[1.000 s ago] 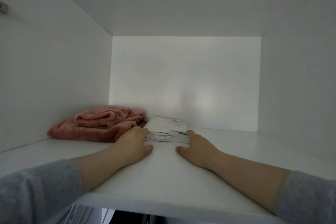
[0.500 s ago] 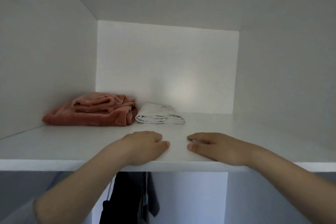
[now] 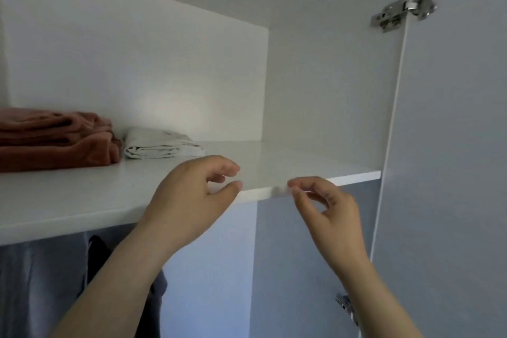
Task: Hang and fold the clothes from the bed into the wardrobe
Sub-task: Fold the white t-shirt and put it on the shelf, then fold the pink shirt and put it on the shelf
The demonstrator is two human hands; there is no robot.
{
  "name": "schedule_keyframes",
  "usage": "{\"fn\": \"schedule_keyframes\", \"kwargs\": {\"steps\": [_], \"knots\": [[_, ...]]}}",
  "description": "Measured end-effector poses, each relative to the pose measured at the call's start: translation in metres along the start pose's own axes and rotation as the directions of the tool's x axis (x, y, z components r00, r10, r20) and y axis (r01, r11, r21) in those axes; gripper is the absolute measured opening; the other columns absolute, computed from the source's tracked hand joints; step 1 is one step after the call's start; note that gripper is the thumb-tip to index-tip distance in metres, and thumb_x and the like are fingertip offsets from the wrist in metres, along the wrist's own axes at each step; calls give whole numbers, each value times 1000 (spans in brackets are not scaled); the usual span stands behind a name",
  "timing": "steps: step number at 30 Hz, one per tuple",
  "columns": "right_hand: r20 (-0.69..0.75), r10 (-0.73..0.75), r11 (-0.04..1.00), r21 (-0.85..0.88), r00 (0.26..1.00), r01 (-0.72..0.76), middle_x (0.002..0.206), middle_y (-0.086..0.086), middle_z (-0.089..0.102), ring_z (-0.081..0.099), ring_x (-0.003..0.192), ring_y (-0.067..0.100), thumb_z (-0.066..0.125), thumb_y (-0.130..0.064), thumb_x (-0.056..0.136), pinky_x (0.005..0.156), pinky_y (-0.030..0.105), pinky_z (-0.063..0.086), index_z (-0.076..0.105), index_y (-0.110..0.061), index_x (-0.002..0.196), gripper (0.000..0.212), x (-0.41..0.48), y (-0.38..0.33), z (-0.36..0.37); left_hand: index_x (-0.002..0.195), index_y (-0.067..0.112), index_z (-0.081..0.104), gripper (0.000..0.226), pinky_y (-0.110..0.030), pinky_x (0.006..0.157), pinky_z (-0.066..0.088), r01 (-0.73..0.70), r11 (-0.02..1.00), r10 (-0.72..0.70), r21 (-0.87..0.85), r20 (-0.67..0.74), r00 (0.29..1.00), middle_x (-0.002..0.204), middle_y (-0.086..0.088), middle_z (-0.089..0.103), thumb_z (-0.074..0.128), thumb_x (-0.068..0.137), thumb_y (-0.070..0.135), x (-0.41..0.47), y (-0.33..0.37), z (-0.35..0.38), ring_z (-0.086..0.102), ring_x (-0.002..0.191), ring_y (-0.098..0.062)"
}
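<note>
A folded white garment (image 3: 162, 143) lies on the white wardrobe shelf (image 3: 82, 195), right beside a folded salmon-pink fleece garment (image 3: 55, 140) at the far left. My left hand (image 3: 192, 197) hovers in front of the shelf's front edge, fingers loosely curled and holding nothing. My right hand (image 3: 326, 208) is in the air just below the shelf edge, fingers relaxed and slightly blurred, also holding nothing. Both hands are well clear of the folded clothes.
Dark and grey clothes (image 3: 41, 282) hang under the shelf at the lower left. The wardrobe's open door (image 3: 452, 145) stands at the right, with a metal hinge (image 3: 406, 8) near its top and another hinge (image 3: 347, 307) lower down.
Both hands have pulled back from the white garment and off the shelf, lifting into the air at its front edge. The view has swung to the right and backed away.
</note>
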State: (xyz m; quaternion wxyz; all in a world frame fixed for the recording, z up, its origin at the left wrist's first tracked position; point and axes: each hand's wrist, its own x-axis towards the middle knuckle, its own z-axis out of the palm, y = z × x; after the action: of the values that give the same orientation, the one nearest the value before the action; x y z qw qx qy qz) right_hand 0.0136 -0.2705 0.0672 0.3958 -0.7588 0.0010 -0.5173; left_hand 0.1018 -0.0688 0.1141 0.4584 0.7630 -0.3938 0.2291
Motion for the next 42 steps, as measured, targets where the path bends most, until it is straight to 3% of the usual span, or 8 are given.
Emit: {"fn": "schedule_keyframes", "kwargs": {"steps": [4, 8, 13, 18, 22, 33, 37, 42], "knots": [[-120, 102, 992, 85, 987, -92, 91, -10, 75, 70, 91, 7, 65, -12, 91, 84, 18, 52, 74, -24, 89, 16, -29, -3, -57, 87, 29, 72, 10, -7, 72, 47, 0, 945, -2, -328, -5, 1000, 88, 21, 71, 69, 87, 20, -25, 38, 38, 65, 85, 5], [-255, 201, 979, 96, 946, -182, 91, -5, 76, 71, 88, 12, 61, -8, 93, 80, 18, 54, 73, -20, 91, 16, -75, -2, -129, 91, 26, 74, 7, -10, 76, 50, 165, 807, -82, -567, 169, 982, 93, 11, 73, 71, 85, 22, -62, 77, 97, 68, 87, -1], [-385, 307, 950, 67, 870, -306, 91, -2, 76, 70, 85, 10, 59, -4, 93, 79, 18, 54, 71, -16, 95, 17, -137, -4, -216, 96, 23, 72, 11, -8, 76, 49, 333, 656, -61, -678, 391, 918, 97, 3, 74, 69, 86, 18, -121, 129, 176, 69, 92, -7], [-480, 381, 902, 8, 790, -431, 92, -4, 76, 71, 86, 10, 60, -7, 92, 80, 19, 55, 72, -17, 97, 16, -194, -9, -291, 96, 19, 71, 14, -17, 82, 52, 382, 602, 58, -701, 516, 855, 94, 5, 75, 66, 88, 9, -168, 186, 244, 69, 92, -9], [-566, 416, 863, -1, 711, -505, 91, -1, 76, 70, 84, 11, 60, -3, 91, 75, 16, 54, 72, -16, 96, 18, -236, -13, -340, 96, 17, 72, 14, -10, 79, 48, 439, 559, 154, -703, 609, 778, 96, 7, 75, 66, 88, 7, -201, 217, 284, 69, 93, -6], [-759, 469, 693, -2, 453, -721, 93, -1, 76, 71, 89, 14, 62, -3, 90, 78, 16, 55, 71, -15, 101, 19, -301, -17, -385, 98, 24, 70, 15, -18, 83, 52, 539, 549, 452, -639, 769, 451, 97, 4, 74, 66, 89, 13, -234, 258, 364, 68, 94, -8], [-845, 422, 640, 21, 329, -768, 93, 3, 76, 69, 87, 18, 62, -1, 90, 77, 19, 54, 72, -14, 100, 19, -315, -14, -372, 98, 22, 70, 15, -18, 83, 52, 558, 564, 564, -609, 777, 279, 97, 5, 74, 66, 89, 12, -235, 257, 386, 68, 92, -8], [-916, 334, 568, 7, 223, -823, 90, 4, 76, 70, 83, 16, 64, -3, 89, 75, 19, 55, 72, -17, 96, 18, -333, -19, -361, 97, 21, 70, 13, -14, 78, 50, 576, 554, 652, -602, 743, 150, 95, 7, 73, 66, 88, 12, -251, 265, 408, 67, 88, -6]]}}
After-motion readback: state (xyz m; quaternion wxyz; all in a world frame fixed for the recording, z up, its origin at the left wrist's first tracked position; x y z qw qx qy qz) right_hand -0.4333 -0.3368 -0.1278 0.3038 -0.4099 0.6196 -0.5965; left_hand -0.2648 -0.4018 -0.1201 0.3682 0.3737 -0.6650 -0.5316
